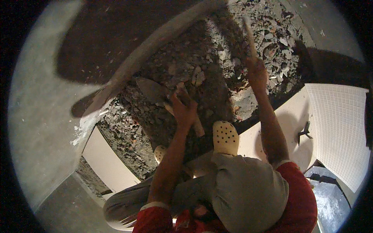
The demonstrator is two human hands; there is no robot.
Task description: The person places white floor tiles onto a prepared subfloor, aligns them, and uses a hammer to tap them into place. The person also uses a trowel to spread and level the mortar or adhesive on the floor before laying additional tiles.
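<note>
My left hand (184,110) is closed over the rubble at the middle, around a pale wooden stick-like piece (199,127) whose lower end sticks out toward me. What its other end joins is unclear in the shadow. Just beyond that hand, a flat grey slab-like shape (149,90) lies on the rubble; I cannot tell whether they connect. Farther right, my right hand (257,73) grips a thin, light-coloured stick (250,37) that points up and away. Loose rubble (272,35) of stones and broken bits spreads beneath both hands.
Cream perforated clogs (225,138) are on my feet at the rubble's near edge. White tiles or panels (338,128) with a small black bracket-like piece (305,133) lie at right. Another pale panel (108,155) is at lower left. A grey wall or floor surface (42,97) borders the left.
</note>
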